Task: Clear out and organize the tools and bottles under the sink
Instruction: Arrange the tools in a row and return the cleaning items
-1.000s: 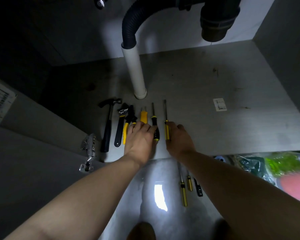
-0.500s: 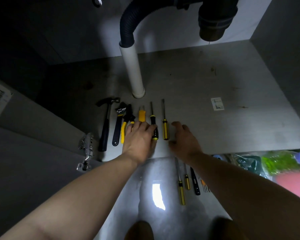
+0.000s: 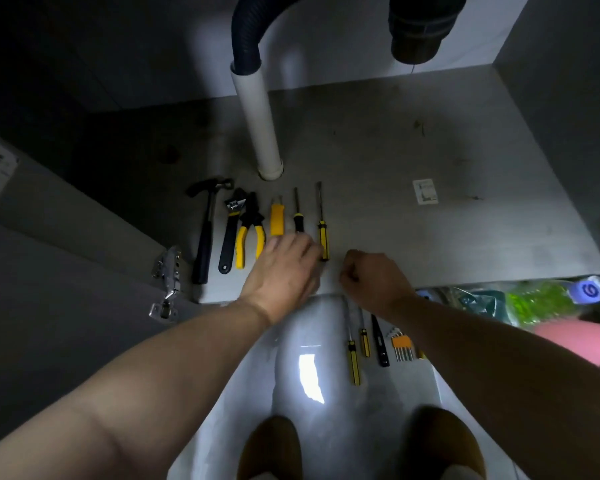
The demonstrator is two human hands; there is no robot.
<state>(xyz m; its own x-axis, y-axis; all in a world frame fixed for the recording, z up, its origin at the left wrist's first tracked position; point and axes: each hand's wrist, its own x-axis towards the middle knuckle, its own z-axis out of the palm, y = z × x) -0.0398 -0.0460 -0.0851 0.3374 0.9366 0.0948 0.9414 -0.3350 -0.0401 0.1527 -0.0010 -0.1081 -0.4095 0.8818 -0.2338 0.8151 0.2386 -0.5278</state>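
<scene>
Across the middle of the frame, on the cabinet floor (image 3: pixel 430 237), six tools lie in a neat parallel row: hammer (image 3: pixel 205 233), wrench (image 3: pixel 230 233), pliers (image 3: pixel 249 233), yellow tool (image 3: pixel 276 220), black-handled screwdriver (image 3: pixel 298 220) and striped screwdriver (image 3: pixel 323 237). That part looks sorted.

The left hand (image 3: pixel 284 268) lies over the black-handled screwdriver's lower end, fingers fairly straight and close together, reaching the striped screwdriver; motion blur hides any grip. The right hand (image 3: pixel 371 278), just right of it at the cabinet's front edge, is curled into a loose fist, apparently empty.

Lower down, outside the cabinet, a long screwdriver (image 3: pixel 353 358), hex keys (image 3: pixel 402 344) and, at the right edge, bottles (image 3: pixel 534 299) are not yet put away.
</scene>
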